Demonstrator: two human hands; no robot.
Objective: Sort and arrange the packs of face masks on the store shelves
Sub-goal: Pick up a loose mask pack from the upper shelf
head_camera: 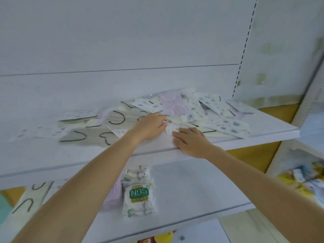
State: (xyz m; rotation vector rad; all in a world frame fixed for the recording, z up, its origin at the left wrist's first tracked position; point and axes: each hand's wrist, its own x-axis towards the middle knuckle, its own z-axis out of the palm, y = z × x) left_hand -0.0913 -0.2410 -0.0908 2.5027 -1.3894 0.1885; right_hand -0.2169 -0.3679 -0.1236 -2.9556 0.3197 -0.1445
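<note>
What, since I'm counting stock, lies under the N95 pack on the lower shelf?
More white packs lie stacked under the N95 pack, their edges showing at its front. How many cannot be told; the lower shelf beneath is covered.

On upper shelf (277, 130), mid-frame: overlapping heap of mask packs (226, 123), reaching back toward rear panel (122, 41). At heap's front: left hand (150, 126) just left of right hand (190, 141), both on packs. On lower shelf (192, 190), bottom centre: N95 pack (139, 192), another stack (113, 195) touching its left side.
</note>
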